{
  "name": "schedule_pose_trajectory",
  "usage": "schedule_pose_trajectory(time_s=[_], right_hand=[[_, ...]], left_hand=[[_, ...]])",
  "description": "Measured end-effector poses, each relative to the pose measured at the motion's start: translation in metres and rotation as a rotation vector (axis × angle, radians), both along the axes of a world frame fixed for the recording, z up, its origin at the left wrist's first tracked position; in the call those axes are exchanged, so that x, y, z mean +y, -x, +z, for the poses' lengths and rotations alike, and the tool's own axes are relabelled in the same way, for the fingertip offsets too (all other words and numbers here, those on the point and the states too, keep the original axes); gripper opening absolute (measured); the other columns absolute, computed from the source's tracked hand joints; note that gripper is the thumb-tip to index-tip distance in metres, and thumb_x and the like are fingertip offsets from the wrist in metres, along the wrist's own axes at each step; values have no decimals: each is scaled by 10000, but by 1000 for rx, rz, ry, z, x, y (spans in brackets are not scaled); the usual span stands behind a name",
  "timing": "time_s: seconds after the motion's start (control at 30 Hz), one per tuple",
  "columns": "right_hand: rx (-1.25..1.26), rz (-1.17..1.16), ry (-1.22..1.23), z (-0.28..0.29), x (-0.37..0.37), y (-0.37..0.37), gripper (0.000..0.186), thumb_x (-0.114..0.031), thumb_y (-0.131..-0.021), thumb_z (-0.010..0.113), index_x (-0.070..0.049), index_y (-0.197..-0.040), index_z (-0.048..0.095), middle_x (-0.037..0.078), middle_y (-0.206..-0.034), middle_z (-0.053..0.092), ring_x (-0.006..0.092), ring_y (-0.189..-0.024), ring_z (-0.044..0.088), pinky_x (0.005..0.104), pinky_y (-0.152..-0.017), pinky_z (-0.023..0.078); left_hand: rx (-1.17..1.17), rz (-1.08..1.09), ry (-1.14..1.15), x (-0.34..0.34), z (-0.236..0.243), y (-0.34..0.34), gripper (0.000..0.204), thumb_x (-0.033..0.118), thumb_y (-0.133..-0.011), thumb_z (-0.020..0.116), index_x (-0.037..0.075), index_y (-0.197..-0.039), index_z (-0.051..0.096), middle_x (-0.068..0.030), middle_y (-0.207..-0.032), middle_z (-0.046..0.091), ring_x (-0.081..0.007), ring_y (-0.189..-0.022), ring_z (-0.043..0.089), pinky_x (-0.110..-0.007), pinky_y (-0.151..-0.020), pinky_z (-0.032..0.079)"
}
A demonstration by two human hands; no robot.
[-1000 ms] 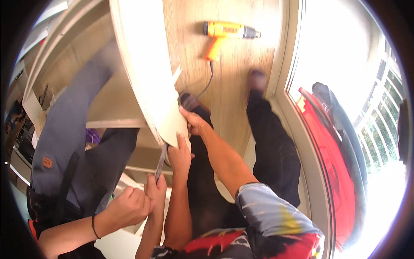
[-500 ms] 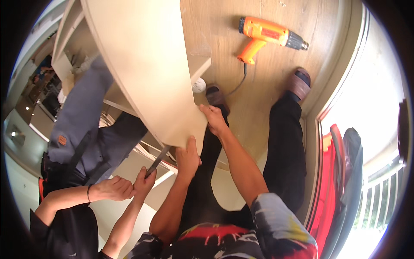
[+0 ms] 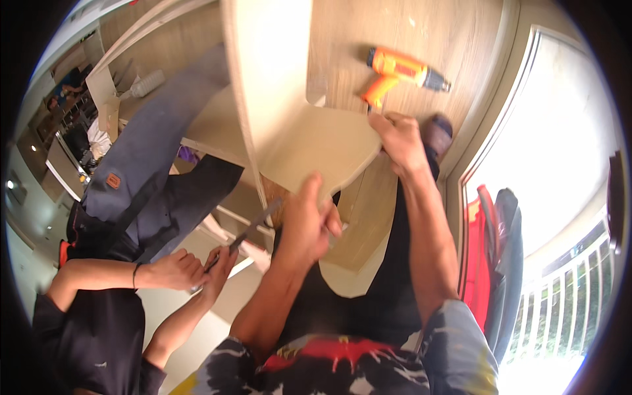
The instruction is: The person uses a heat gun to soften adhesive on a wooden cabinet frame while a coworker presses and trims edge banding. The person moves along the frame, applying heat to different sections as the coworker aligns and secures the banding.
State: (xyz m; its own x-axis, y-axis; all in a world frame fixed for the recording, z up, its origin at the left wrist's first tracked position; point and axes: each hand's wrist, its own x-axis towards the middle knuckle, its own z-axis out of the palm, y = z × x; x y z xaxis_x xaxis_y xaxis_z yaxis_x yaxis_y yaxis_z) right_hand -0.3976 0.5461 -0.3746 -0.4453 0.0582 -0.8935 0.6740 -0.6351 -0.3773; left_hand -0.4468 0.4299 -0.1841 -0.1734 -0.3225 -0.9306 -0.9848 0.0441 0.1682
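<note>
A pale thin sheet (image 3: 319, 141) curves out rightward from an upright cream board (image 3: 260, 59). My right hand (image 3: 398, 141) is closed on the sheet's right edge. Below it, my left hand (image 3: 306, 220) grips the sheet's lower edge, index finger extended, slightly blurred. Just left of my left hand, a co-worker's two hands (image 3: 197, 268) hold a long, flat dark tool (image 3: 258, 219), its tip near the board's lower edge.
An orange heat gun (image 3: 398, 66) lies on wood flooring above my right hand. The co-worker's grey-trousered leg (image 3: 138, 151) stretches along cream shelving (image 3: 210, 125). At right are a door frame (image 3: 494, 112), red and grey items (image 3: 480, 257) and a white railing (image 3: 559, 309).
My right hand has moved up and right, pulling the sheet's free part outward from the board. The view has shifted. The co-worker's tool stays near the board's lower edge.
</note>
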Motion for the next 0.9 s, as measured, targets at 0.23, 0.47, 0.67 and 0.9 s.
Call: schedule_pose_trajectory(time_s=[0.23, 0.47, 0.67, 0.9], right_hand=[[-222, 564, -67, 7, -22, -47, 505, -440, -1037, 598, 22, -875, 724, 99, -772, 714, 155, -608, 683, 313, -547, 544], [83, 1051, -1038, 22, -109, 11, 657, -371, -856, 759, -11, -1382, 602, 306, -1322, 635, 431, -1270, 599, 467, -1095, 461], [32, 688, -496, 46, -120, 41, 432, -366, -990, 587, -35, -1244, 696, 253, -1206, 699, 417, -1170, 652, 472, -1007, 504], [-169, 597, -510, 69, -111, -10, 437, -400, -1013, 548, -41, -1192, 721, 241, -1155, 720, 421, -1130, 675, 466, -987, 519]], left_hand=[[-274, -369, -178, -59, 0, -11, 411, 364, -1046, 574, -33, -1153, 562, -95, -889, 641, -185, -510, 614, -330, -465, 481], [-141, -457, -24, -136, 12, -24, 633, 392, -1005, 662, 41, -1472, 419, -143, -1245, 657, -225, -952, 714, -327, -749, 559], [-164, -531, 116, -136, -15, 17, 529, 429, -1000, 655, -53, -1218, 655, -142, -1056, 742, -223, -831, 720, -387, -750, 566], [123, -680, 384, -118, -36, 26, 510, 398, -1015, 599, -81, -888, 716, -205, -746, 704, -312, -762, 710, -419, -714, 532]])
